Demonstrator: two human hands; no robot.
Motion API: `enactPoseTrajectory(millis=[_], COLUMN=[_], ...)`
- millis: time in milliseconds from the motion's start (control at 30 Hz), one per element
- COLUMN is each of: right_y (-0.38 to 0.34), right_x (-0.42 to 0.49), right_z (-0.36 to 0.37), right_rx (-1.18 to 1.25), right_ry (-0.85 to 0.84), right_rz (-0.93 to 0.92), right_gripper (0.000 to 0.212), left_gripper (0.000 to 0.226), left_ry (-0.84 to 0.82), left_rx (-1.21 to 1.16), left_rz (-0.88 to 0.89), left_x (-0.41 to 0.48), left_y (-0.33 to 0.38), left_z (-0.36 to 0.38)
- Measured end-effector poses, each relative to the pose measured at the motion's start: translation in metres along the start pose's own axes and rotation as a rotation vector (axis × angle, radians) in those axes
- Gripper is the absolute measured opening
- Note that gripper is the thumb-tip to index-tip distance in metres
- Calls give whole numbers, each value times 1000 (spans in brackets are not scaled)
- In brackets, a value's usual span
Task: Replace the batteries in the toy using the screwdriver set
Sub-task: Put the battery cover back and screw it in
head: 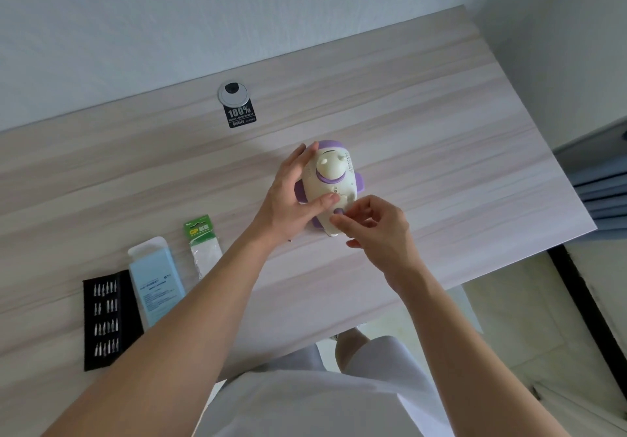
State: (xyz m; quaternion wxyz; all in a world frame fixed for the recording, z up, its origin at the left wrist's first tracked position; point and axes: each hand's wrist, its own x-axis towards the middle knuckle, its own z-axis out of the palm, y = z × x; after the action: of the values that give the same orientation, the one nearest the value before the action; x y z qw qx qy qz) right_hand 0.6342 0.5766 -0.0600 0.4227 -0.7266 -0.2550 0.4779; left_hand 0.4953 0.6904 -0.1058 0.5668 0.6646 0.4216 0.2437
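Observation:
A cream and purple toy (330,178) lies on the wooden desk (441,165) with its underside facing up. My left hand (291,199) grips the toy's left side, thumb pressed near a small screw hole on the battery cover. My right hand (376,229) is at the toy's near end, fingertips pinched together against the cover; whether they hold a screw or tool I cannot tell. A black tray of screwdriver bits (108,318) lies at the desk's near left. Beside it are a pale blue box (154,284) and a green GP battery pack (203,246).
A round grey cable grommet (232,93) with a black "100%" sticker (241,116) sits at the back of the desk. The desk's right edge drops to a pale floor, with blue curtains (600,192) beyond. My legs and white shirt are below the near edge.

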Motion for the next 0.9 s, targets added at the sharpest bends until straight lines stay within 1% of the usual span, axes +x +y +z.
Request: enactPoseTrajectory(millis=[67, 100, 233, 500, 633, 800, 900], right_y=[0, -1, 2, 11, 11, 9, 7], right_x=[5, 9, 25, 34, 37, 33, 31], right_z=[-6, -8, -5, -6, -4, -9, -12], right_rx=[28, 42, -23, -47, -87, 14, 42], right_ry=[-71, -72, 50, 16, 31, -17, -54], right_rz=[14, 13, -44, -96, -161, -121, -89], right_gripper=[21, 22, 34, 35, 35, 31, 28], left_gripper=[88, 86, 81, 79, 80, 81, 76], left_ry=[2, 6, 23, 17, 14, 44, 82], left_rx=[-2, 1, 4, -21, 17, 183, 113], left_rz=[4, 7, 24, 39, 53, 120, 80], left_x=[1, 1, 1, 3, 2, -6, -18], left_y=[0, 1, 6, 1, 0, 2, -2], left_z=[-1, 0, 6, 5, 6, 10, 17])
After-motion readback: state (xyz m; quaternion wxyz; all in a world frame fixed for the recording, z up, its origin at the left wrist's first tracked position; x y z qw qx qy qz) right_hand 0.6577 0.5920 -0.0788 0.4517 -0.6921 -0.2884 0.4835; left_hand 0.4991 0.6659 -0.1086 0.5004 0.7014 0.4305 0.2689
